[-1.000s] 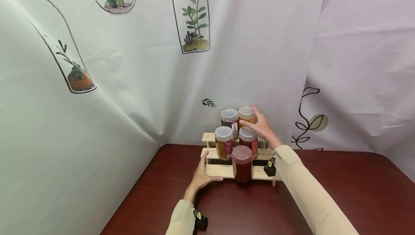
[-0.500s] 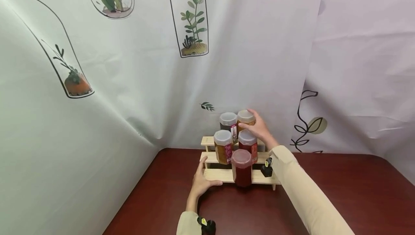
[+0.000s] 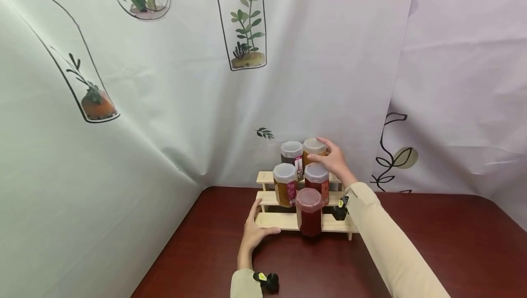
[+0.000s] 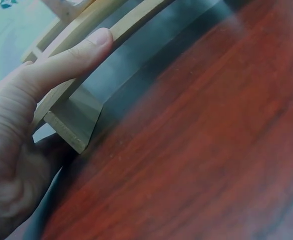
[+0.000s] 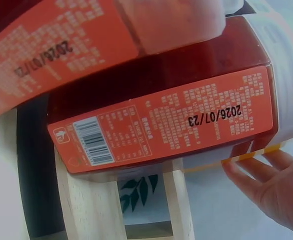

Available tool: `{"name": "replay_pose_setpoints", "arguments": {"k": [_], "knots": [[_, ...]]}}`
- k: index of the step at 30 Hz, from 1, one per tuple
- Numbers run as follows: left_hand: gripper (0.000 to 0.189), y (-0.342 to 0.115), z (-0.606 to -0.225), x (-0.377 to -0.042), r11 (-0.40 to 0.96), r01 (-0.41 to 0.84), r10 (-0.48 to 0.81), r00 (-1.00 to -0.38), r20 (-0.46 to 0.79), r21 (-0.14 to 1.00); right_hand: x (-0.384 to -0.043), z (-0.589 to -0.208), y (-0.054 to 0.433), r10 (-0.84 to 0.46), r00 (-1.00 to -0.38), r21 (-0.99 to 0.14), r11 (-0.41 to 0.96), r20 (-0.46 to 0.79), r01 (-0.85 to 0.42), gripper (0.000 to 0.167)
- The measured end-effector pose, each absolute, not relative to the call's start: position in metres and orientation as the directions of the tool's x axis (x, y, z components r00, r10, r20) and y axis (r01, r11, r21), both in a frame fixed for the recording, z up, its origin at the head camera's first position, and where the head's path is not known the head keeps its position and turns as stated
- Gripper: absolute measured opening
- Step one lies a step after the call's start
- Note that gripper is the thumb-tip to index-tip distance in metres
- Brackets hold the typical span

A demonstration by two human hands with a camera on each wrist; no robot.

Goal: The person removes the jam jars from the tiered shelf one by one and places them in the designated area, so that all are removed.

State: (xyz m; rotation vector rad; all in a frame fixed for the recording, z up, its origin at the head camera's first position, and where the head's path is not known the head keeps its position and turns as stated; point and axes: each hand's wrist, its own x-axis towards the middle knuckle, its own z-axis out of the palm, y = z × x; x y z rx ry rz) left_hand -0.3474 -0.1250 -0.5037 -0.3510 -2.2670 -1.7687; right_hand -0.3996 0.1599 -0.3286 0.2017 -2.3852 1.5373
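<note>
A pale wooden three-step rack (image 3: 276,220) carries several octagonal jars with translucent lids. My left hand (image 3: 252,235) grips the rack's left end; in the left wrist view its thumb (image 4: 81,56) lies along the lowest step's front edge. On the top step, my right hand (image 3: 335,158) holds an amber jar (image 3: 309,157) near its lid, fingers on its right side and thumb in front. Beside it stands a dark jar (image 3: 289,155). The middle step holds an amber jar (image 3: 283,190) and a red jar (image 3: 316,184). At the front is another red jar (image 3: 310,219).
The rack stands on a dark red wooden table (image 3: 197,243), close to a white cloth backdrop (image 3: 329,60) printed with plants. Another cloth wall (image 3: 82,188) runs along the table's left edge. Red jars fill much of the right wrist view.
My right hand has come down over the back amber jar, its spread fingers drawing in around the lid. My left hand has settled against the rack's left end. The jars have kept their places.
</note>
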Motion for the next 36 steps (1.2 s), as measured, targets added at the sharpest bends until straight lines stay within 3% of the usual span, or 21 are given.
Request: {"name": "replay_pose_setpoints", "arguments": {"k": [7,15,21,36], "knots": [[0.109,-0.126,-0.508,-0.348,0.203,0.332,0.033,-0.943,0.332,0.921,-0.406,-0.330,0.161,0.088,-0.945,-0.881,0.396,0.316,-0.258,0.079],[0.112,-0.122,-0.509,-0.346,0.157,0.330,0.030,-0.944,0.330,0.931,-0.406,-0.336,0.171,0.283,-0.905,-0.924,0.307,0.319,-0.229,0.072],[0.111,-0.126,-0.507,-0.348,0.158,0.339,0.019,-0.940,0.340,0.928,-0.405,-0.329,0.179,0.326,-0.875,-0.926,0.243,0.358,-0.289,0.069],[0.111,-0.130,-0.507,-0.350,0.166,0.320,0.035,-0.947,0.319,0.933,-0.372,-0.305,0.236,0.418,-0.825,-0.910,0.330,0.380,-0.252,0.070]]}}
